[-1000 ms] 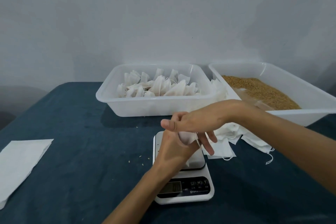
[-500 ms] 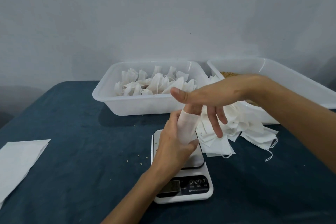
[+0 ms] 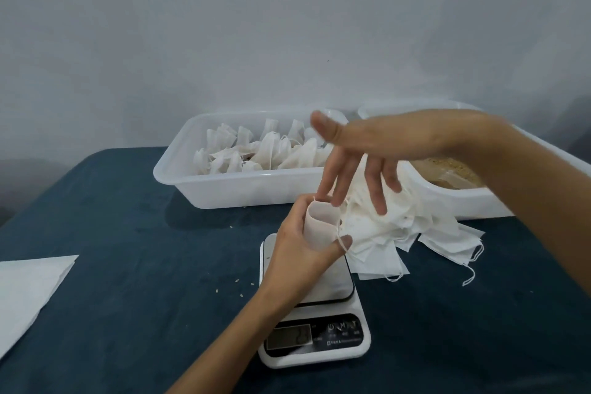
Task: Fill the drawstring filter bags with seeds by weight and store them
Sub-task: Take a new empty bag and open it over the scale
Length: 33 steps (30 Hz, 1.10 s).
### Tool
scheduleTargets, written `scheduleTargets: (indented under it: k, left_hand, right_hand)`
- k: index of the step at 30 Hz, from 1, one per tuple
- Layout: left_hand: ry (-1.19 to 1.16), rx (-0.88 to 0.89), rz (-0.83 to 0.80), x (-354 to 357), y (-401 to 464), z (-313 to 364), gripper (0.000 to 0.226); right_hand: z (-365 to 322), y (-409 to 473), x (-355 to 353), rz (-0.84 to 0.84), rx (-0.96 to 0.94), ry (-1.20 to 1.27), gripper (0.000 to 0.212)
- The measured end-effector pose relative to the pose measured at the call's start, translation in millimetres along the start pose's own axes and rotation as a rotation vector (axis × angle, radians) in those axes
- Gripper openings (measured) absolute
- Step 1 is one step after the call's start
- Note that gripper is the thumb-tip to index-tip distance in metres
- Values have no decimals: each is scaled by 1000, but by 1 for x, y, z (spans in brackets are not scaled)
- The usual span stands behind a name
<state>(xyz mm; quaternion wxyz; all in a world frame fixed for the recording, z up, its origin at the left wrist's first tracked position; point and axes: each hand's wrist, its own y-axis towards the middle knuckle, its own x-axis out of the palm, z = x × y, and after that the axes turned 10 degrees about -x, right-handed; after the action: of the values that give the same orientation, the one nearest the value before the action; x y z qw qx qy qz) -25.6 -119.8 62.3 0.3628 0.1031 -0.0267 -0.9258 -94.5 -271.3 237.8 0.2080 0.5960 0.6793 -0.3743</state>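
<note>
A dark blue bench (image 3: 128, 265) carries two white tubs: one (image 3: 243, 189) full of filled bags, the other (image 3: 454, 201) holding seeds (image 3: 447, 166). A scale (image 3: 319, 329) sits in front, beside a heap of empty bags (image 3: 399, 233). Above the scale, the left hand (image 3: 303, 243) grips one open bag (image 3: 319, 224); the right hand (image 3: 361, 157) hovers with fingers spread wide, fingertips at the bag's mouth.

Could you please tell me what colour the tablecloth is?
Dark teal-blue tablecloth, plain, shown in the head view.

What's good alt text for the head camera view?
A left hand holds an opened filter bag above a kitchen scale; the open right hand hovers over it, with two white tubs behind.
</note>
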Motion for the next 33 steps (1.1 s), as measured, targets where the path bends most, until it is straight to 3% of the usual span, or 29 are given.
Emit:
scheduleTargets:
  k: [3, 5, 7, 9, 11, 13, 18, 23, 29, 33]
  left_hand:
    - [-60, -2, -15, -2, 2, 0, 38]
    - [-69, -2, -21, -6, 3, -2, 36]
    - [-98, -20, -27, -9, 4, -2, 39]
    - [-103, -27, -28, -9, 5, -3, 43]
    - [-111, -21, -30, -9, 5, -2, 44]
    - [-129, -15, -28, -9, 4, -2, 44]
    - [-145, -23, -25, -10, 2, -1, 43]
    - [-161, -27, -26, -9, 1, 0, 40]
    - [-151, -21, -13, -10, 1, 1, 33]
    - [-141, -23, -18, -9, 0, 2, 38]
  right_hand:
    - [38, -14, -28, 252, -69, -11, 84]
    - [90, -22, -47, 495, 38, -79, 54]
    - [156, -27, -62, 643, 271, -282, 29]
    - [209, -31, -65, 595, 517, -430, 37]
    - [244, -33, -60, 467, 626, -445, 54]
    - [265, -29, -55, 418, 639, -454, 52]
    - [278, -17, -48, 349, 688, -637, 23]
    - [274, -28, -50, 435, 703, -657, 22]
    - [275, -49, -53, 390, 783, -963, 12]
    - [274, -57, -57, 338, 786, -1088, 16]
